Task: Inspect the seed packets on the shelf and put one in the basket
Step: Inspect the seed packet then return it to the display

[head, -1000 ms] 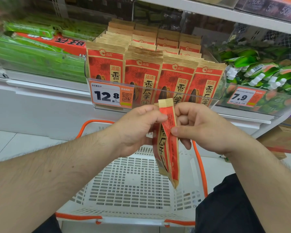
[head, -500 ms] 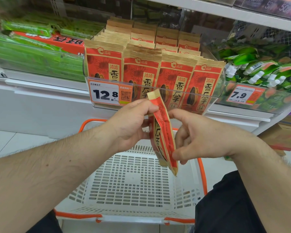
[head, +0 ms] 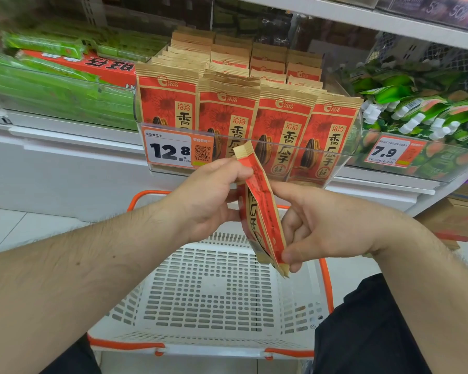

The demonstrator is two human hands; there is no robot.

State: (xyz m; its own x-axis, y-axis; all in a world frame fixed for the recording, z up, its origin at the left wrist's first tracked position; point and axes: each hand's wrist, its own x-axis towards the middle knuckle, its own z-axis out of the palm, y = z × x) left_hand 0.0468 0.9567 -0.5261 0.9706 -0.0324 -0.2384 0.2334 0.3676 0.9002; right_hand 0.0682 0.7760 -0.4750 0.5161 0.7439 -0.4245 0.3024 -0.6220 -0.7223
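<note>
A red and tan seed packet (head: 262, 203) hangs edge-on above the white basket (head: 214, 292), between both hands. My left hand (head: 208, 195) pinches its upper part near the tan top seal. My right hand (head: 324, 225) pinches its lower end between thumb and fingers. On the shelf behind stand several rows of the same seed packets (head: 227, 109) in a clear bin with a 12.8 price tag (head: 173, 151).
The basket has orange handles (head: 146, 197) and sits on the floor below the shelf. Green snack packs (head: 46, 85) fill the bin to the left. Green pouches with white caps (head: 422, 112) lie to the right, behind a 7.9 tag. An upper shelf edge (head: 362, 17) overhangs.
The packet has tilted, its top swinging left and up. My right hand slid down from the packet's middle to its bottom end. My left hand keeps its grip near the top.
</note>
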